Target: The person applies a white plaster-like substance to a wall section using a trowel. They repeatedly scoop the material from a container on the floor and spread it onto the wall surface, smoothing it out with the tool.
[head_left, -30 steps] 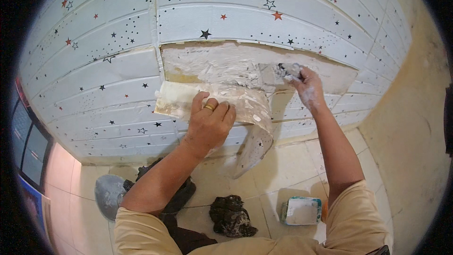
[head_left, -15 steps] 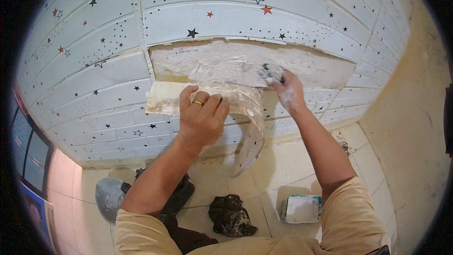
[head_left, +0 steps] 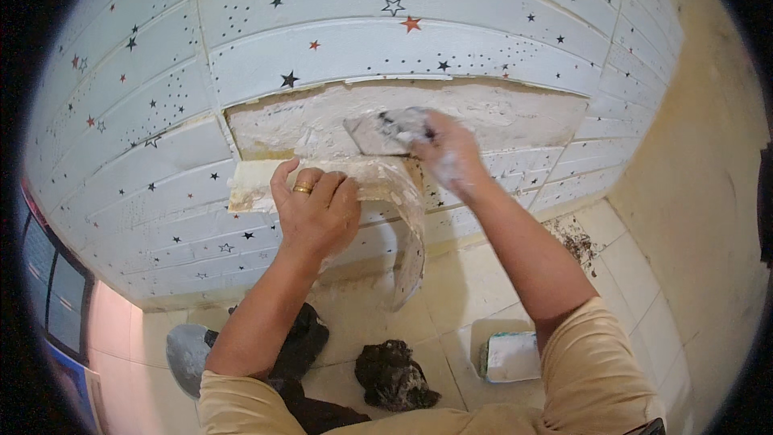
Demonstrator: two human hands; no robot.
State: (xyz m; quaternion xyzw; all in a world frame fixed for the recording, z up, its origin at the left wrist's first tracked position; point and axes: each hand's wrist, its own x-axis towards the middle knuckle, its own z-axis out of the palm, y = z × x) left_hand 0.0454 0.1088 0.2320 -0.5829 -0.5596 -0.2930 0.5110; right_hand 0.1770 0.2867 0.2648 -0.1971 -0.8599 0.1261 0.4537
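A long bare patch of whitish plaster (head_left: pixel 515 111) shows in the star-patterned foam wall panelling (head_left: pixel 354 44). Below it, a peeled panel strip (head_left: pixel 248 187) hangs loose, its rough back toward me and its right end curling down. My left hand (head_left: pixel 320 213), with a gold ring, grips the strip's top edge, fingertips hidden behind it. My right hand (head_left: pixel 452 157), whitened with residue and blurred, is closed round a flat-bladed scraper (head_left: pixel 370 135). The blade lies against the plaster's lower part, just above the strip; the handle is mostly covered by my fingers.
On the tiled floor lie a dark crumpled cloth (head_left: pixel 394 374), a white-topped rectangular tub (head_left: pixel 514 357) and a grey rounded object (head_left: pixel 187 354) beside dark bundled material (head_left: pixel 302 342). Crumbs (head_left: pixel 576 243) are scattered by the wall's foot. A plain wall (head_left: pixel 684 169) stands at right.
My right hand has swept the scraper leftward along the plaster. My left hand still holds the panel strip; the whole view has shifted slightly.
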